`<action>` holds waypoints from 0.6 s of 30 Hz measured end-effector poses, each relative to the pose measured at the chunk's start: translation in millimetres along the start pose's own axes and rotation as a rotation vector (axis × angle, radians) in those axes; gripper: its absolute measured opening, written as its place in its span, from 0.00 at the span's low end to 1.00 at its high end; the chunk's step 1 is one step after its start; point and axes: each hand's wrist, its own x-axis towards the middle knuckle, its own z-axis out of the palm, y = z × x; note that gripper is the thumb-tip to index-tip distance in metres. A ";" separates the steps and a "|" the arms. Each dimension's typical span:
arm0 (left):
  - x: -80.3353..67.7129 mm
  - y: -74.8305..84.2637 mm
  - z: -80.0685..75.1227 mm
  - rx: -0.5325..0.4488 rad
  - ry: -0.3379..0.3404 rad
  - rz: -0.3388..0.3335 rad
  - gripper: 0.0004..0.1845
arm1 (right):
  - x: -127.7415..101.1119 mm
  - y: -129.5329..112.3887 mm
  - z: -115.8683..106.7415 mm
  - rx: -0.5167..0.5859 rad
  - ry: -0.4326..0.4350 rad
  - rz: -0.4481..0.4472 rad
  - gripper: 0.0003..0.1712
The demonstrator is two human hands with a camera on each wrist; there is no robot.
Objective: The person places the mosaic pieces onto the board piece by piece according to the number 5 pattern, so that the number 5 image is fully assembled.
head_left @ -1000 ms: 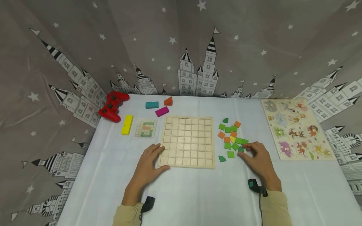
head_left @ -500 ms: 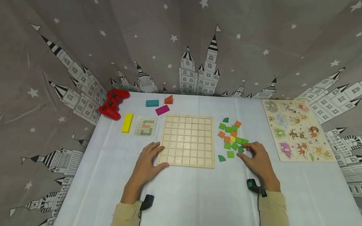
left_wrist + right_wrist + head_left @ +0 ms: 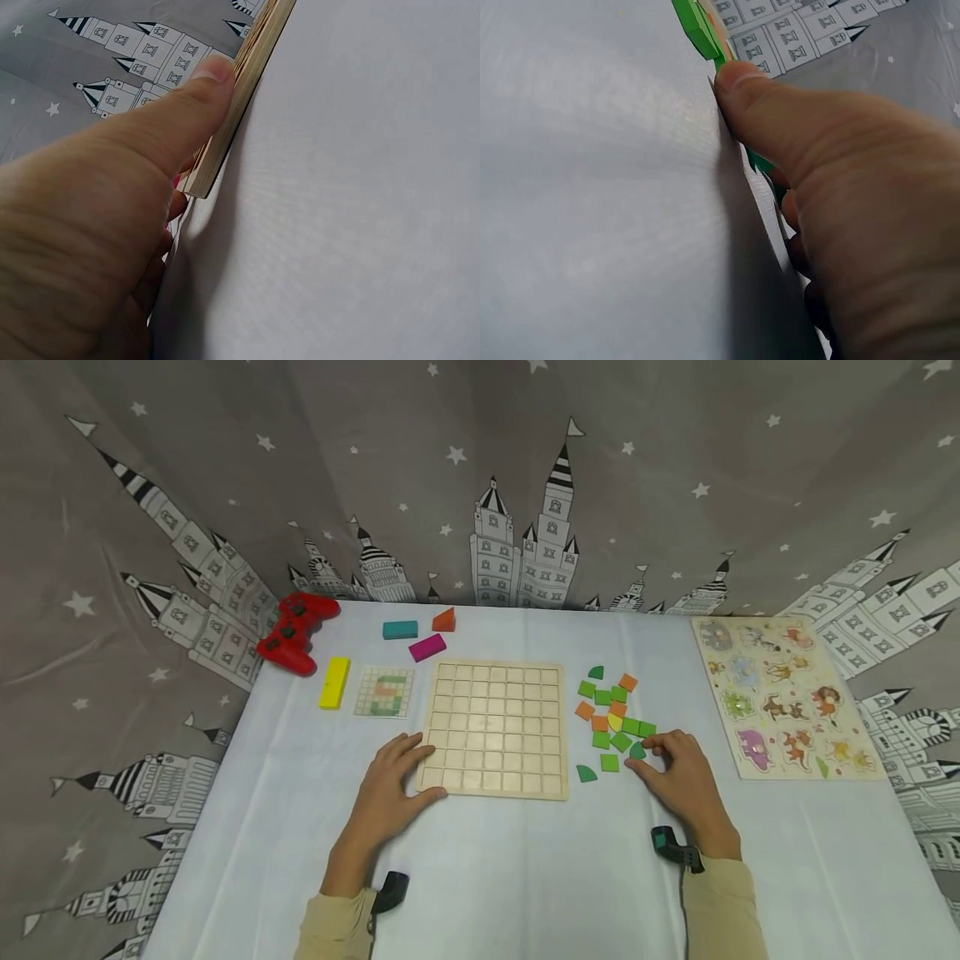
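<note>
A square wooden grid board [image 3: 491, 731] lies in the middle of the white table in the head view. My left hand [image 3: 387, 793] rests at its near left corner, fingers at the left side and thumb along the near edge. The left wrist view shows that thumb [image 3: 202, 94] against the board edge [image 3: 244, 105]. Right of the board lie loose tiles: green squares [image 3: 610, 763], orange squares [image 3: 584, 711], a yellow piece [image 3: 615, 723] and dark green quarter-circles. My right hand [image 3: 681, 777] touches the table with thumb and index finger spread beside one dark green quarter-circle [image 3: 637, 750].
A pattern card [image 3: 384, 692] and a yellow block [image 3: 334, 683] lie left of the board. Behind are teal [image 3: 401, 630], magenta [image 3: 427, 647] and orange [image 3: 444, 620] blocks. A red game controller [image 3: 297, 633] sits far left; an animal puzzle board [image 3: 783, 697] lies right.
The head view has shifted slightly, so everything sits a little higher in it. Both hands keep their places by the board and the tiles.
</note>
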 end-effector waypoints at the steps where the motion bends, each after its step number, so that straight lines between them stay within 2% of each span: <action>1: 0.4 -0.5 -0.3 0.000 0.004 -0.002 0.39 | 1.5 -0.1 0.3 0.002 -0.001 0.002 0.23; 6: 1.0 -1.7 0.3 -0.005 0.006 0.000 0.39 | 2.4 -0.5 1.1 0.021 0.006 -0.002 0.27; 12: -0.1 -1.1 0.0 -0.003 0.010 -0.010 0.39 | 1.4 -1.1 0.3 0.031 0.001 -0.023 0.25; 18: -0.2 -1.1 -0.7 -0.007 0.017 -0.007 0.39 | 0.8 -0.4 -1.9 0.027 -0.036 -0.004 0.24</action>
